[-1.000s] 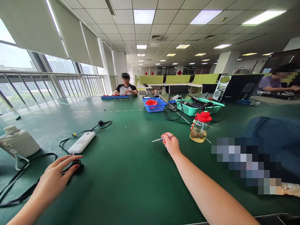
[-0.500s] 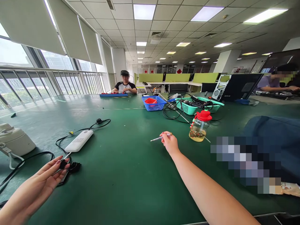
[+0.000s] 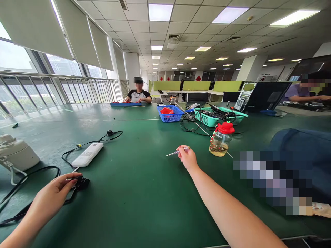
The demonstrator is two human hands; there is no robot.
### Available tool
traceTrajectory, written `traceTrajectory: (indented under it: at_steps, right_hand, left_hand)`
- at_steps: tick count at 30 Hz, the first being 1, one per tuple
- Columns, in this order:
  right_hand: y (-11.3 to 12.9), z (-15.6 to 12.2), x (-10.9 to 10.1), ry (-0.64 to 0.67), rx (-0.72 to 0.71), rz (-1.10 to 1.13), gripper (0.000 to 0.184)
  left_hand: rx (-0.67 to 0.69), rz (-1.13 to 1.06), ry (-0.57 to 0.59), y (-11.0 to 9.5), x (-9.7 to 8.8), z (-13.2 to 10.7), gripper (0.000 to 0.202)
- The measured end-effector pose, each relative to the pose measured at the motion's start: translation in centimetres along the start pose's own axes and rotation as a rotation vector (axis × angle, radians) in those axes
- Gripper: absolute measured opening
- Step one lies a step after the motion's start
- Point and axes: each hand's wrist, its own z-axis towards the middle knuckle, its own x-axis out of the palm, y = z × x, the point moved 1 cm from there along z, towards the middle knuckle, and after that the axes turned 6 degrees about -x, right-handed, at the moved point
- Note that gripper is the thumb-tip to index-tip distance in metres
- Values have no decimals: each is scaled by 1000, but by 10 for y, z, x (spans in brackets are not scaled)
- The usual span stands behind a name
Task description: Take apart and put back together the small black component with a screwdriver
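Observation:
My right hand (image 3: pixel 187 156) grips a slim screwdriver (image 3: pixel 172 153) with a thin metal shaft, held above the green table and pointing left. On the left, my left hand (image 3: pixel 55 189) is palm down, thumb and fingers closed at a small black part (image 3: pixel 82 183) on the table. The fingers hide some of it, and its exact kind is unclear. A dark flat thing (image 3: pixel 70 195) lies partly under that hand. Just beyond sits a white power bank-like block (image 3: pixel 88 155) with a white cable running toward the fingers.
A jar with a red lid (image 3: pixel 221 141) stands right of my right hand. Farther back are a blue basket (image 3: pixel 169 118), a teal basket (image 3: pixel 209 120) of cables and a computer case (image 3: pixel 266 96). A white device (image 3: pixel 18 151) sits far left. A person (image 3: pixel 139 94) sits opposite.
My left hand has turned from palm up, with a small black piece at its fingertips, to palm down over the black part. My right hand stays in place with the screwdriver.

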Motion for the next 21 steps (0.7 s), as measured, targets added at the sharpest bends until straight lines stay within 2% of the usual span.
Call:
traceTrajectory:
  at_steps: [8, 15, 18, 21]
  right_hand:
    - [1, -1, 1, 11, 0, 4, 39]
    - [1, 1, 1, 5, 3, 9, 40]
    - [0, 1, 0, 6, 5, 9, 39]
    - [0, 1, 0, 9, 3, 8, 39]
  left_hand:
    - [-41, 153, 67, 7, 8, 7, 49]
    - [132, 327, 10, 3, 14, 2, 53]
    - [183, 373, 0, 13, 18, 0, 52]
    - [217, 392, -18, 31, 22, 4, 54]
